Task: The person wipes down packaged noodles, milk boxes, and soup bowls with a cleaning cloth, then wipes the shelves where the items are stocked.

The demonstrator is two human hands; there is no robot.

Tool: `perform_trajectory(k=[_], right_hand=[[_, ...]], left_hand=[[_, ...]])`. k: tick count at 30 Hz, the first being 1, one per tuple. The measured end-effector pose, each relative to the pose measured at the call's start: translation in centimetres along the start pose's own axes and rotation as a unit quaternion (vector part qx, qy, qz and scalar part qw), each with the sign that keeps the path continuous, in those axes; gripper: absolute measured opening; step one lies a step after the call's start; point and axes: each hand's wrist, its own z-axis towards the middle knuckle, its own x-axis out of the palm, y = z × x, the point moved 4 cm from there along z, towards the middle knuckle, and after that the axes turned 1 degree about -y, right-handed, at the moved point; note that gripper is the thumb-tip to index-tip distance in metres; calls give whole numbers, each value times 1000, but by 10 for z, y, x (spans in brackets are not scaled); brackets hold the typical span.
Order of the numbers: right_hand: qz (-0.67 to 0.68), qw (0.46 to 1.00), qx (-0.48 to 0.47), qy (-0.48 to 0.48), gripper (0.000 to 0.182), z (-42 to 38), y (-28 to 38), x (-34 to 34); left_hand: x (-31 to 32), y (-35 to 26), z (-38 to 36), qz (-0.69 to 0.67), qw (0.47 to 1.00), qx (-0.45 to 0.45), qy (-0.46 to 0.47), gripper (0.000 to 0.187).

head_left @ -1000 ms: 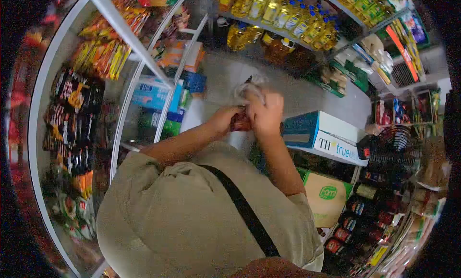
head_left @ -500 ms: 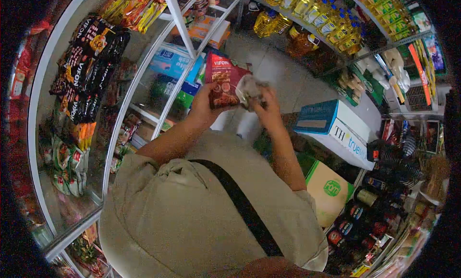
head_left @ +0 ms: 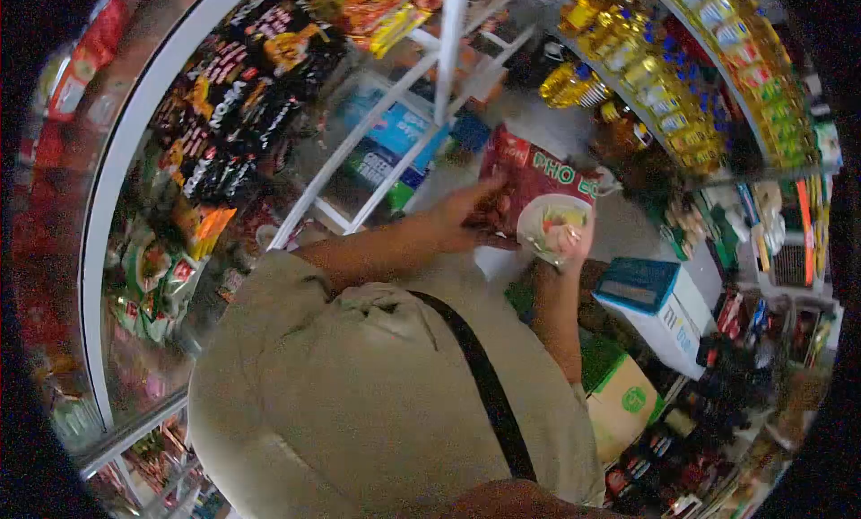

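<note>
In front of my body is a dark red packet of instant pho noodles [head_left: 525, 187], with "PHO BO" and a bowl of noodles printed on its face. My left hand [head_left: 471, 216], a little smeared by motion, is at the packet's left edge with its fingers closed on it. At the lower right my right hand [head_left: 574, 245] grips the packet's edge from the side and below. The packet is tilted, its printed front turned up toward me.
Black noodle packs [head_left: 238, 106] fill the glass-fronted shelf at left, its white frame [head_left: 336, 174] close to my left arm. Oil bottles [head_left: 650, 79] line the far shelf. A blue and white carton [head_left: 659, 308] and a beige carton [head_left: 619, 402] stand at right.
The packet has turned to show its "PHO BO" front flatter and moved right in view. My right hand has shifted from its crumpled right end to its lower right edge. The view has swung left.
</note>
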Motion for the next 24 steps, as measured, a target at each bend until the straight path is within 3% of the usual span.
perform_trajectory(k=[2, 5, 9, 15, 18, 21, 22, 24], right_hand=[[14, 1000, 5, 22, 59, -17, -4, 19], [16, 998, 32, 60, 61, -27, -12, 49], [3, 994, 60, 87, 64, -33, -31, 79], [19, 996, 74, 53, 68, -63, 1, 102], [-6, 997, 68, 45, 71, -70, 19, 107], [-139, 977, 66, 146, 50, -33, 1, 85], [-337, 935, -64, 94, 39, -39, -6, 73], [-293, 948, -43, 118, 37, -40, -17, 78]], left_hand=[[-28, 8, 11, 29, 999, 1, -29, 34], [3, -19, -12, 111, 992, 51, -27, 60], [-14, -29, 7, 59, 997, 55, 4, 45], [-21, -23, 1, 7, 999, 33, -40, 42], [-34, -34, 6, 103, 981, 162, -9, 44], [-39, -48, -3, 216, 929, 254, -160, 48], [-37, -50, -10, 271, 905, 250, -211, 49], [-49, -48, -2, 290, 888, 304, -186, 49]])
